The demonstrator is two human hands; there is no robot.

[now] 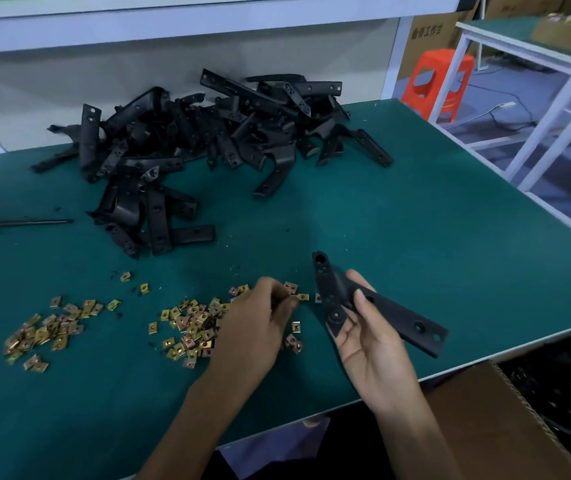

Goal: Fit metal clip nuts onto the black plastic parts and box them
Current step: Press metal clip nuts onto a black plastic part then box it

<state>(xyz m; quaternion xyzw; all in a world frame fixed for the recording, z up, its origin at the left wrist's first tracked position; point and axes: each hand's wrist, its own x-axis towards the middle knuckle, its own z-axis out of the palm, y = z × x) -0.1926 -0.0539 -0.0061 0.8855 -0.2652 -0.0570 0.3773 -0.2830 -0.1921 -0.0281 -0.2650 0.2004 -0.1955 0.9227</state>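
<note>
Seemingly the left hand [256, 327] pinches a clip nut [303, 297] while the right hand [370, 341] grips a black part [402, 315].

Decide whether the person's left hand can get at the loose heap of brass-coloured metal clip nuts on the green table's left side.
Probably yes: the brass-coloured clip-nut heap lies uncovered on the green table; the left hand, though, pinches one nut.
</note>
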